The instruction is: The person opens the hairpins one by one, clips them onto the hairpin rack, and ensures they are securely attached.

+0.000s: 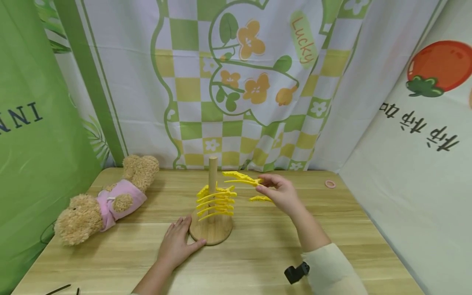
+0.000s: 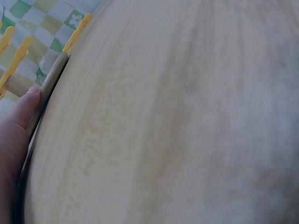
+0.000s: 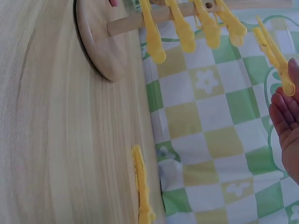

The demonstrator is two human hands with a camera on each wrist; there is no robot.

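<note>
A wooden stand with a round base [image 1: 211,237] and an upright post [image 1: 212,168] is on the table. Several yellow hair clips [image 1: 217,201] sit one above another on the post. My right hand [image 1: 282,194] pinches another yellow alligator hair clip [image 1: 241,178] by its rear end, in the air right of the post top, its long arms pointing left. One more hair clip [image 3: 143,186] lies on the table below that hand. My left hand [image 1: 177,243] rests at the base's left front edge, fingers and thumb spread; in the left wrist view its thumb [image 2: 29,105] touches the rim.
A teddy bear [image 1: 121,200] in a pink top lies on the table at the left. Toward the back right corner is a small pink ring [image 1: 330,184]. A patterned curtain [image 1: 239,135] hangs behind the table. Dark thin pieces [image 1: 59,289] show at the front left edge.
</note>
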